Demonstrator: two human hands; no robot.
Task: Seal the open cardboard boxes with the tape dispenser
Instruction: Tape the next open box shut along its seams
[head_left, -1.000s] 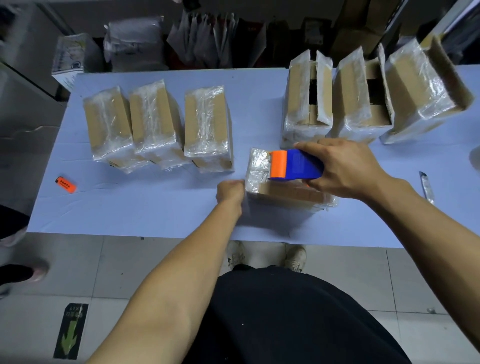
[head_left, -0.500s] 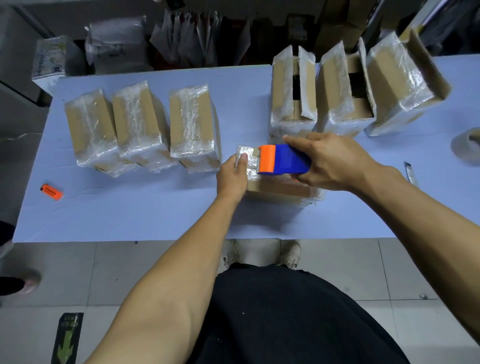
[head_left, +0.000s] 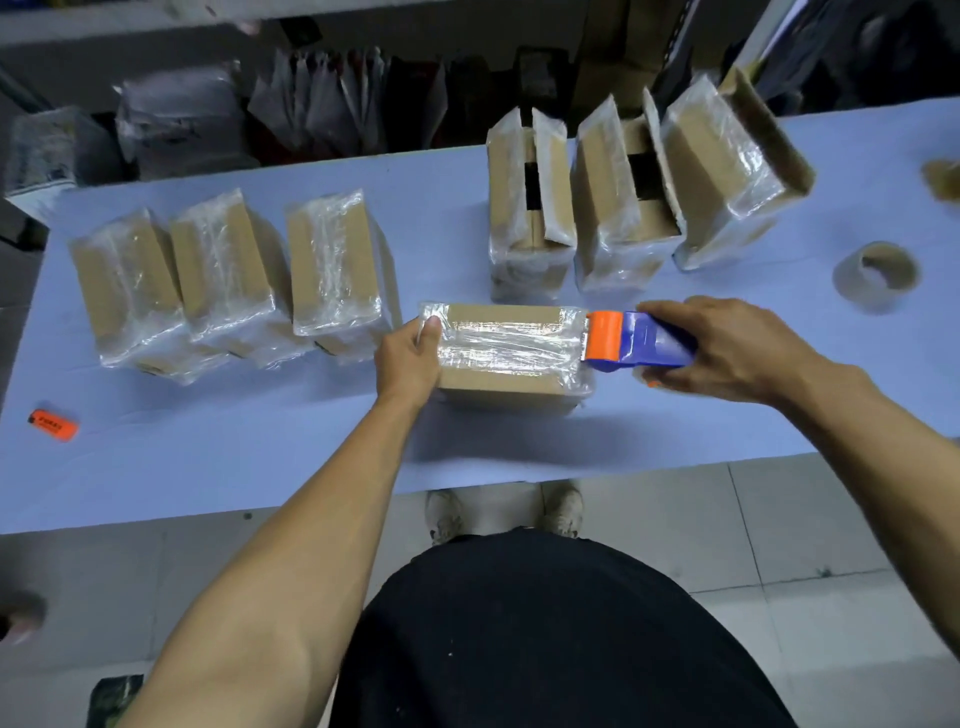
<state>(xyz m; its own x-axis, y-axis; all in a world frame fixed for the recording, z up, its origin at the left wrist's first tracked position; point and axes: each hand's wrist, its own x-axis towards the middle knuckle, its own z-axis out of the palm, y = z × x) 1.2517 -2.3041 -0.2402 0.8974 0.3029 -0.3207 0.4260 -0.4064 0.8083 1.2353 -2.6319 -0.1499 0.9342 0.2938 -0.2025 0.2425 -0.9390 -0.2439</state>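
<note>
Pale blue table (head_left: 208, 467): tape-wrapped brown cardboard box (head_left: 506, 353) at front centre now taped end to end. Right hand (head_left: 727, 353) gripping blue-orange plastic tape dispenser (head_left: 631, 343) has run to its right edge; left hand (head_left: 410, 358) grips the left end. Cut tape next, probably.

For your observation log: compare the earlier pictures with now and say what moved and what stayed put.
The right hand pulled the dispenser rightward across the box, from its left end to past its right edge, laying tape. The left hand stays gripping the box's left end. The other boxes stayed in place.
</note>
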